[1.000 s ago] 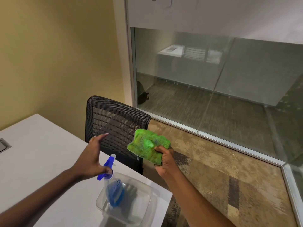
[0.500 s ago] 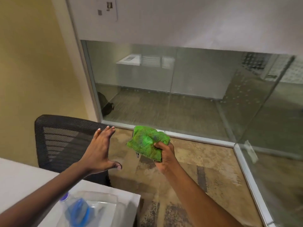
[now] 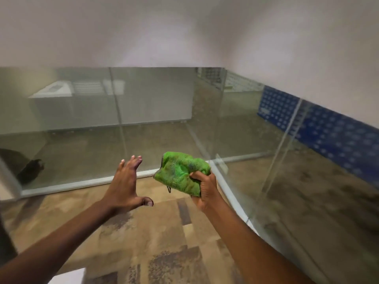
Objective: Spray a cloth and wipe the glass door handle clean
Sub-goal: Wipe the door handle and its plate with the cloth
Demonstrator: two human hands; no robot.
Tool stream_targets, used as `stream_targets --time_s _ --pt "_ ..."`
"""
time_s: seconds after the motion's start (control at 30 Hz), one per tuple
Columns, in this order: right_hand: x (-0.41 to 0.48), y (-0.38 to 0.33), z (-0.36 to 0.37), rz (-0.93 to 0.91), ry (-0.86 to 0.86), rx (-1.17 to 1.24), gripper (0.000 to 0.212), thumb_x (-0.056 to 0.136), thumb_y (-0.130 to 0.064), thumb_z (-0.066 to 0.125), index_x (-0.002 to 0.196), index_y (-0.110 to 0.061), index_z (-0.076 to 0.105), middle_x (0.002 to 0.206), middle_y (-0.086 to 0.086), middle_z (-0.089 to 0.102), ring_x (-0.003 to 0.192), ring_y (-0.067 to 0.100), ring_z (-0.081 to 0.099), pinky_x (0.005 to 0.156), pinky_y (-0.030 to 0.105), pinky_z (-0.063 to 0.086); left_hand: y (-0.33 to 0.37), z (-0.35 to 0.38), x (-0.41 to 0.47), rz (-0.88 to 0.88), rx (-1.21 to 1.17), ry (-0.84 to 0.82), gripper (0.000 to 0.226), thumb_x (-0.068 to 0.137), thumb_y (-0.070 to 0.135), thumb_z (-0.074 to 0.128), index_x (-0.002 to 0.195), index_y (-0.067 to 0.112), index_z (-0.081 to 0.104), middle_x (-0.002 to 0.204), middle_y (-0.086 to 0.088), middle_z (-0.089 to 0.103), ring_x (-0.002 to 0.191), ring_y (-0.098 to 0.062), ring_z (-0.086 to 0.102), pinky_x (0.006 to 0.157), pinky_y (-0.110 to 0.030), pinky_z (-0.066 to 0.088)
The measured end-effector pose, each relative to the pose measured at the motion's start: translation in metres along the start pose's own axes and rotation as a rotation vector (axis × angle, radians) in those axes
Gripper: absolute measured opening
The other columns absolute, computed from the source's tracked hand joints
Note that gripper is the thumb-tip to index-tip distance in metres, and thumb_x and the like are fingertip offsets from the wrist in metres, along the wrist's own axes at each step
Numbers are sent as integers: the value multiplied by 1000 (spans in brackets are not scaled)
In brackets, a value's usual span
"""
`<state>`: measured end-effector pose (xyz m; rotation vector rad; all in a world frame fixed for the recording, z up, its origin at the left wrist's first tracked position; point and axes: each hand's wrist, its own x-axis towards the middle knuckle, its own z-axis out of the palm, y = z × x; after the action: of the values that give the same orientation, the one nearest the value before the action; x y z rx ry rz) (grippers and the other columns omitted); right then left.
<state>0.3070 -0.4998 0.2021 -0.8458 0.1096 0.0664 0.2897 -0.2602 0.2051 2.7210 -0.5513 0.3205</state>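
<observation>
The person's right hand is clenched around a bunched green microfibre cloth, held up in front of the body at about chest height, well above the patterned brown carpet. The fingers wrap the lower right part of the bundle, and most of the cloth bulges out up and to the left of the fist (a small dark loop or tag dangles from its underside).

The left hand is empty, spread wide with the palm turned toward the cloth, thumb stuck out to the right and fingers pointing up and away. It hangs near the cloth but clear of it, with a gap of carpet showing between the two.

Both bare forearms reach in from the bottom of the view. Beyond the hands runs a glass partition with frosted upper panels, meeting a second glass wall at a corner just behind the cloth. A blue patterned surface shows through the right-hand glass. A dark bag or similar shape sits on the floor on the far side of the left glass. A white table corner pokes in at the lower left edge. I cannot pick out any door handle from here.
</observation>
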Motion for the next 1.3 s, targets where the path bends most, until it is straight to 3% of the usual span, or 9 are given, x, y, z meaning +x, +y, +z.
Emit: stream_targets --time_s 0.27,0.37,0.5,0.7,0.93,1.13,1.3 --pt "-72 -141 -151 -195 199 16 32 80 14 46 104 3 64 100 25 63 90 39 64 83 53 53 184 80 80 305 -25 -42 141 53 101 46 147 -3 29 157 -21 32 152 -38 15 123 -57 10" --pt "-112 -186 -207 -297 215 50 28 72 9 52 92 0 71 91 22 71 82 37 70 69 46 59 262 110 101 425 -36 -61 141 53 102 44 147 -2 30 157 -22 32 151 -39 14 122 -61 12" --pt "-166 -240 -275 -397 334 33 30 75 8 53 101 5 67 95 24 69 87 38 68 74 45 58 368 145 119 566 -75 -73 140 55 102 41 146 -4 29 157 -24 31 150 -41 15 120 -63 15" --pt "-253 -304 -362 -562 554 53 27 78 12 51 90 -2 69 80 14 73 74 30 71 64 38 58 520 186 122 767 -97 -141 147 55 104 30 143 -13 33 155 -30 32 148 -47 18 117 -68 18" --pt "-355 -351 -412 -796 794 115 27 62 3 60 81 -8 75 82 15 72 75 31 71 63 41 58 659 217 107 1014 -163 -188 150 53 105 28 143 -14 33 154 -31 32 147 -48 18 116 -69 16" --pt "-425 -363 -419 -971 938 220 43 71 6 56 114 4 60 94 22 66 82 34 68 67 42 58 739 233 85 1205 -197 -177 149 52 106 28 144 -11 34 155 -29 32 147 -47 19 116 -69 16" --pt "-470 -362 -410 -1155 1024 257 33 81 14 44 101 -4 63 86 17 66 74 29 68 65 38 57 787 239 63 1332 -230 -163 147 53 105 25 144 -11 36 154 -31 32 146 -50 19 117 -67 11"
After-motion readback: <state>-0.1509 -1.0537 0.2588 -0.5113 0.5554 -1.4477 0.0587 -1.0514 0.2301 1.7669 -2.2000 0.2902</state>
